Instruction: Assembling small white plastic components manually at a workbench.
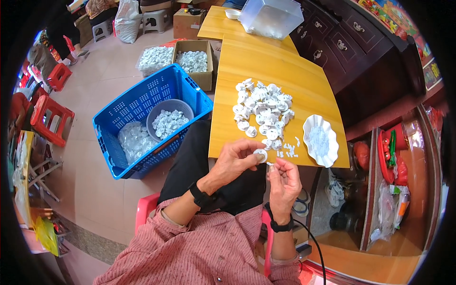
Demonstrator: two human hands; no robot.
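Observation:
Between the thumb and fingers of my left hand point(232, 163) is a round white plastic part point(261, 154), held over the table's near edge. My right hand point(284, 179) pinches a small white plastic pin point(270, 164) just beside that part; whether the two touch I cannot tell. Beyond my hands lies a heap of similar white plastic parts point(266, 107) on the yellow wooden table point(278, 59). Several tiny white pieces point(288, 152) are scattered close to the heap. To their right stands a white scalloped dish point(307, 124) filled with fine pale bits.
On the floor at my left, a blue crate point(111, 111) holds a grey bowl point(151, 114) of white parts and a clear bag point(133, 137). Behind it are a cardboard box point(209, 76) and a clear tub point(154, 59). A translucent bin point(273, 16) sits at the table's far end.

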